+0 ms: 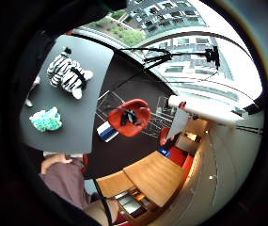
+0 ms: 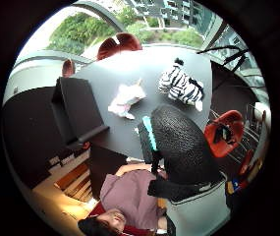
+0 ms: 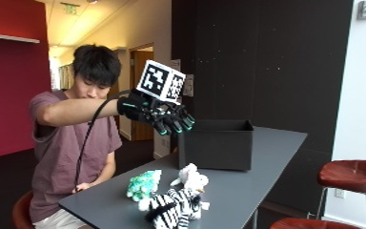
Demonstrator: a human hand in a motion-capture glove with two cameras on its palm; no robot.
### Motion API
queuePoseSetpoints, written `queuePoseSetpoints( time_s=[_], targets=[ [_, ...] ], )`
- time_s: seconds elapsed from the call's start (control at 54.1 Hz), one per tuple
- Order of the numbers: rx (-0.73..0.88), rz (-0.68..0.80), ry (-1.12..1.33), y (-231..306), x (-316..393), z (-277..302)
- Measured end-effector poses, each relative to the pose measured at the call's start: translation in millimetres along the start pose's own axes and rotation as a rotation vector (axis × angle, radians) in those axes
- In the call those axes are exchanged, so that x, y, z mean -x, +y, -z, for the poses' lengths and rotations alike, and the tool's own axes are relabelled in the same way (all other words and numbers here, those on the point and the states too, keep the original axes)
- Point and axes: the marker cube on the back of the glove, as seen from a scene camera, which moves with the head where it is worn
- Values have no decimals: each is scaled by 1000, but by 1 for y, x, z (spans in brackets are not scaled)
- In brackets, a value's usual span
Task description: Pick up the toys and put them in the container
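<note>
Currently 3 toys lie lower centre of the outside view on the table (image 3: 246,186): zebra (image 3: 173,210), teal plush (image 3: 143,185), white plush (image 3: 191,177). Container (image 3: 216,143) stands just behind, mouth upward for dropping in. Right hand (image 3: 159,116) hovers above, fingers relaxed, grasping nothing.

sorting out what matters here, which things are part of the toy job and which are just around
Part of the job:
- zebra toy, lying on the table
- teal toy, on the table
- white toy, on the table
- black container, on the table
- gloved right hand, raised above the toys, holding nothing

Just around:
- grey table
- red stools
</note>
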Motion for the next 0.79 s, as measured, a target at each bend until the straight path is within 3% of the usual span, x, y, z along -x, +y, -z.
queuePoseSetpoints(
  time_s=[0.536,0.795],
  targets=[
    [90,22,-40,-71,-10,-68],
    [202,9,-96,-108,0,-142]
  ],
)
